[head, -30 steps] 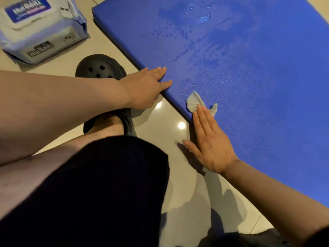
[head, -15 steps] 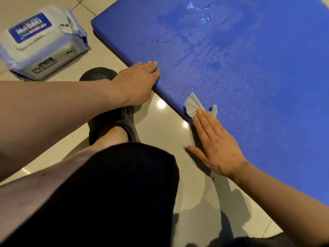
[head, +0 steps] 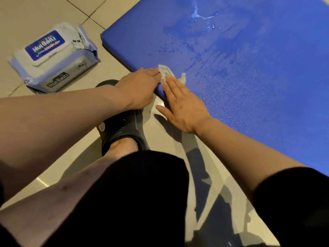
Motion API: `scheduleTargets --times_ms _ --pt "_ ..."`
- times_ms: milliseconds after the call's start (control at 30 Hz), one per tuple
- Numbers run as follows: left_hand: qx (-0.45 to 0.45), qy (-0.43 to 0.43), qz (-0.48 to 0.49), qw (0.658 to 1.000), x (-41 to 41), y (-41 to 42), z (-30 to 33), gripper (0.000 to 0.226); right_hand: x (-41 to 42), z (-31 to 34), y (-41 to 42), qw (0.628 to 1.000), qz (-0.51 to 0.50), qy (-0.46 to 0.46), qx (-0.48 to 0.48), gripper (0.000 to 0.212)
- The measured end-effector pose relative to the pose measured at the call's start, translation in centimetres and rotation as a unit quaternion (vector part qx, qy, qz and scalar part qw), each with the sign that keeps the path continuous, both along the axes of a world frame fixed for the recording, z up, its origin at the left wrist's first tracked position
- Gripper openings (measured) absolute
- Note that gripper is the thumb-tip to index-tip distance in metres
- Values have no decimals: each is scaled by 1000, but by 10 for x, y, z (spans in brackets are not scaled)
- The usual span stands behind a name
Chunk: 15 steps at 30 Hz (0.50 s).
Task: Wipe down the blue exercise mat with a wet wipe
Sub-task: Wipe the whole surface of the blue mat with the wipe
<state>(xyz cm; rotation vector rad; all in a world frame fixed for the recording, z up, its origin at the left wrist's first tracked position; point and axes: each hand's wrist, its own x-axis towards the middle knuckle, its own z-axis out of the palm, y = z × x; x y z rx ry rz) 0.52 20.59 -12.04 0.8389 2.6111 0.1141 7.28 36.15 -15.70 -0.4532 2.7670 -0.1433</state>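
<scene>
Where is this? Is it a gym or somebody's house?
Probably a room in a home, though I can't be sure. The floor is shiny beige tile, a pack of wet wipes lies on it, and the person wears a black house-style clog beside the blue exercise mat.

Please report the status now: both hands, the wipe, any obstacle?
Right hand flat, pressing wet wipe on blue mat edge. Left hand touches wipe. Nothing in the way.
</scene>
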Motion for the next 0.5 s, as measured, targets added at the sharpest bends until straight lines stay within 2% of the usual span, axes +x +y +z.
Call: scheduleTargets --times_ms 100,200,300,400,500 --pt "-9 -5 -13 1000 -3 2 0 59 41 6 45 1000 -6 29 -9 83" --pt "-7 -20 -34 999 -4 9 -3 63 60 9 70 1000 -13 11 20 80" --pt "-7 -20 -54 998 -7 16 -4 64 40 11 51 999 -45 16 14 83" --pt "-15 -27 -62 998 -5 24 -3 62 -1 13 28 996 -92 -14 7 76" --pt "-23 -31 -65 997 -5 29 -4 61 -20 13 26 995 -91 -42 0 72"
